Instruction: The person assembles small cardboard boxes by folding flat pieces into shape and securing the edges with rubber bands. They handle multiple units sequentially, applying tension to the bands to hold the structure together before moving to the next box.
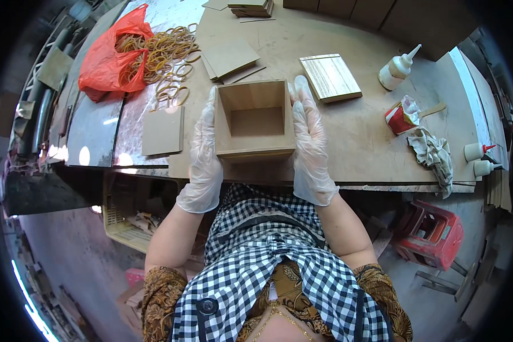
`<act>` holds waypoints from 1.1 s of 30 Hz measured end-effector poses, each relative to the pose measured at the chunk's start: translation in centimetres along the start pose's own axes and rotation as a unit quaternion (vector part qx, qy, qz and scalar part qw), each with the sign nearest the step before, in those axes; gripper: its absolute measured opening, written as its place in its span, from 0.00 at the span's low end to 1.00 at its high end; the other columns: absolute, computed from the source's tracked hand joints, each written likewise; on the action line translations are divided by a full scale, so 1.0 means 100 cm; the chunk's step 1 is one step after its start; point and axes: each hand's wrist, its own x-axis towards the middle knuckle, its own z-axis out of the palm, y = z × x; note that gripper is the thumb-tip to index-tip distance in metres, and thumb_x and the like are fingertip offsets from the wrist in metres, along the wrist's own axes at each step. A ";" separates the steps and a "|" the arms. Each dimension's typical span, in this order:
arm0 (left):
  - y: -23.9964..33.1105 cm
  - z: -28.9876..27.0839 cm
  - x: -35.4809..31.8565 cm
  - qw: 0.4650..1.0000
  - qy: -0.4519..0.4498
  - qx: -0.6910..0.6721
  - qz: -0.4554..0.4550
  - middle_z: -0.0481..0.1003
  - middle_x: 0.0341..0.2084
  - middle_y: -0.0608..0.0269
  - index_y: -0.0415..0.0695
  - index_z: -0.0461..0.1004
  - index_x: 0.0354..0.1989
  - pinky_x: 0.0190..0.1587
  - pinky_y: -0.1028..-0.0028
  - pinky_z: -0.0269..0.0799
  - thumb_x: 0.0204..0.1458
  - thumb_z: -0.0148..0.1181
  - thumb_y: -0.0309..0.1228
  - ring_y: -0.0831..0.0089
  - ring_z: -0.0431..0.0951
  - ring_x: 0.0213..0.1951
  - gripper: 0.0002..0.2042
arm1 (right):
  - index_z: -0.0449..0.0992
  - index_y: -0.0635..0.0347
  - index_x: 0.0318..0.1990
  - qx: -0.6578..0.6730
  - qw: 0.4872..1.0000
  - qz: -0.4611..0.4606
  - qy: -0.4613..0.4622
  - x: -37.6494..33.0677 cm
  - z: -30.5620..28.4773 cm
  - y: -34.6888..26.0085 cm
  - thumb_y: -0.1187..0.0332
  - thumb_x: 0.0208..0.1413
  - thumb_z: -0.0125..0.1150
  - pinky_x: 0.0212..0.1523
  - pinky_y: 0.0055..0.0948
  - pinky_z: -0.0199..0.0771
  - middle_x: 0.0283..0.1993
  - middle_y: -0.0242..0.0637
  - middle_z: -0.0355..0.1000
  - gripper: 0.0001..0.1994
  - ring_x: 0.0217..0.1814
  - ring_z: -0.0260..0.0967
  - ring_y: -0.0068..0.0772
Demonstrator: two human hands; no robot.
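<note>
From the head view: I'm pressing my left hand [204,154] and my right hand [312,145], both gloved, flat against opposite sides of the open box [255,119]; fingers are stretched out along the walls, so both palms are clamping the box between them; it's sitting upright at the near edge of the bench [359,142], mouth up, its bottom panel showing inside. By my reckoning I'm squeezing the walls together while the joints are setting; what seems to be called for next is something to bind it without my letting the walls spread, so one palm has to be keeping pressure while the other is reaching.

Around me: rubber bands [168,54] are lying in a heap up to the left, spilling from a red bag [111,51]; loose panels [229,57] are lying just beyond the box, another panel [162,131] just left of my left hand; a striped board [330,77] is lying to the right; a glue bottle [397,69] is standing further right, with a rag [434,153] nearer me. Those panels are lying between the box and the bands, so a reach is having to go over them.
</note>
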 end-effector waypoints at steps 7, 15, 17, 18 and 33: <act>0.007 -0.025 0.029 0.977 0.019 0.025 -0.212 0.68 0.63 0.57 0.36 0.60 0.68 0.66 0.70 0.61 0.70 0.37 0.48 0.71 0.67 0.63 0.29 | 0.66 0.63 0.64 -0.107 0.976 0.153 0.107 0.013 -0.021 -0.014 0.53 0.69 0.50 0.61 0.26 0.68 0.60 0.36 0.70 0.25 0.62 0.67 0.25; 0.034 0.000 0.026 0.994 -0.062 0.028 0.090 0.70 0.61 0.57 0.36 0.66 0.64 0.66 0.71 0.61 0.69 0.46 0.38 0.72 0.69 0.61 0.21 | 0.73 0.68 0.52 0.142 0.982 0.112 0.058 0.031 -0.021 -0.038 0.66 0.67 0.53 0.60 0.32 0.72 0.52 0.40 0.75 0.14 0.56 0.73 0.33; 0.036 -0.010 0.026 0.993 -0.048 0.012 0.108 0.66 0.64 0.60 0.39 0.66 0.64 0.67 0.70 0.59 0.68 0.47 0.32 0.71 0.66 0.63 0.19 | 0.73 0.67 0.48 0.281 0.956 0.065 -0.052 0.035 -0.022 -0.036 0.66 0.64 0.57 0.63 0.37 0.70 0.50 0.42 0.74 0.12 0.59 0.71 0.40; 0.035 -0.005 0.020 0.997 -0.020 -0.032 0.072 0.64 0.66 0.59 0.39 0.65 0.65 0.68 0.69 0.58 0.69 0.45 0.36 0.70 0.64 0.65 0.20 | 0.74 0.67 0.47 0.283 0.956 0.063 -0.045 0.035 -0.021 -0.030 0.66 0.64 0.57 0.65 0.39 0.69 0.50 0.43 0.75 0.12 0.59 0.71 0.42; -0.024 -0.012 0.014 0.988 -0.072 -0.041 0.130 0.51 0.73 0.56 0.40 0.48 0.74 0.73 0.66 0.46 0.70 0.31 0.52 0.66 0.50 0.73 0.33 | 0.55 0.71 0.69 0.016 0.998 -0.012 -0.053 0.001 -0.001 -0.003 0.43 0.70 0.38 0.76 0.37 0.42 0.75 0.47 0.51 0.37 0.78 0.46 0.39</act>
